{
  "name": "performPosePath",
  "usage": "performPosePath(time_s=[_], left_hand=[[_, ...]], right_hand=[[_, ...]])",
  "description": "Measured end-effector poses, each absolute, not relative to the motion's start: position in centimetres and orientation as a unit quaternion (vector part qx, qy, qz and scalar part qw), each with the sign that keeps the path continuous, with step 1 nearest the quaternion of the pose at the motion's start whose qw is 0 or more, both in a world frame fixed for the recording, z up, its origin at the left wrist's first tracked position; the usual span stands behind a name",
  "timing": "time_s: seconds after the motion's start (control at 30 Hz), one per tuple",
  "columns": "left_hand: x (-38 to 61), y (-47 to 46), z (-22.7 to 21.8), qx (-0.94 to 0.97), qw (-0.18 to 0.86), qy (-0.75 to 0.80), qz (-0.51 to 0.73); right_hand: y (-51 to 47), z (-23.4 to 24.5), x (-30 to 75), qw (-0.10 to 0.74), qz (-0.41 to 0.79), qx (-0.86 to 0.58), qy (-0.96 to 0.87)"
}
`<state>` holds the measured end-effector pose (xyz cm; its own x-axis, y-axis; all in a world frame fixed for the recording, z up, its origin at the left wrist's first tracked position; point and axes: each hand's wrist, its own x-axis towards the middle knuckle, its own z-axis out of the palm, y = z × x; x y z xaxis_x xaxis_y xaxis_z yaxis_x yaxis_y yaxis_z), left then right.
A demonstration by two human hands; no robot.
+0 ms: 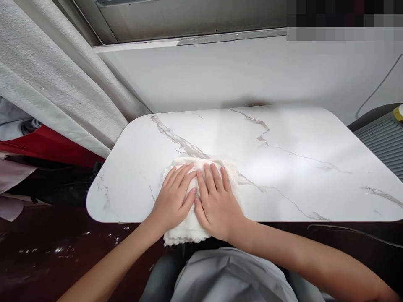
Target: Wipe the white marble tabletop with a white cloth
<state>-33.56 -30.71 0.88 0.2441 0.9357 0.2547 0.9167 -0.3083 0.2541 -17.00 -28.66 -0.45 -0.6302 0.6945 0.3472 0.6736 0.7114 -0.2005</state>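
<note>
A white fluffy cloth (pixel 189 228) lies folded at the near edge of a white marble table (pixel 283 167), its lower end hanging over the edge. My left hand (pixel 174 197) rests flat on the cloth's left part, fingers stretched forward. Beside it my right hand (pixel 217 199) lies flat on the cloth's right part, fingers close together. The two hands touch at the thumbs. Most of the cloth is hidden under them.
A grey-white curtain (pixel 63 84) hangs at the left, with a red object (pixel 50 144) below it. A white wall (pixel 252 71) stands behind the table. A dark ribbed object (pixel 382 138) sits at the right. The floor (pixel 47 251) is dark and glossy.
</note>
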Motion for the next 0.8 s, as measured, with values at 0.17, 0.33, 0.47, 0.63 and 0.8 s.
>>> performPosePath(time_s=[0.17,0.33,0.47,0.63,0.8], left_hand=[[-34.3,-28.7,1.1,0.78,0.031,0.596,0.189],[-34.8,-25.3,1.1,0.75,-0.032,0.637,0.175],[-34.9,-22.1,1.0,0.718,-0.034,0.681,0.142],[-35.0,-17.2,1.2,0.694,0.036,0.705,0.145],[-35.6,-13.2,0.6,0.68,0.013,0.7,0.217]], right_hand=[[-26.6,-0.2,-17.5,0.188,0.057,-0.354,-0.915],[-23.0,-0.3,-18.7,0.192,0.072,-0.389,-0.898],[-19.7,-0.3,-20.4,0.191,0.09,-0.438,-0.874],[-15.3,-0.3,-21.9,0.196,0.106,-0.477,-0.85],[-11.1,-0.9,-22.5,0.23,0.079,-0.522,-0.817]])
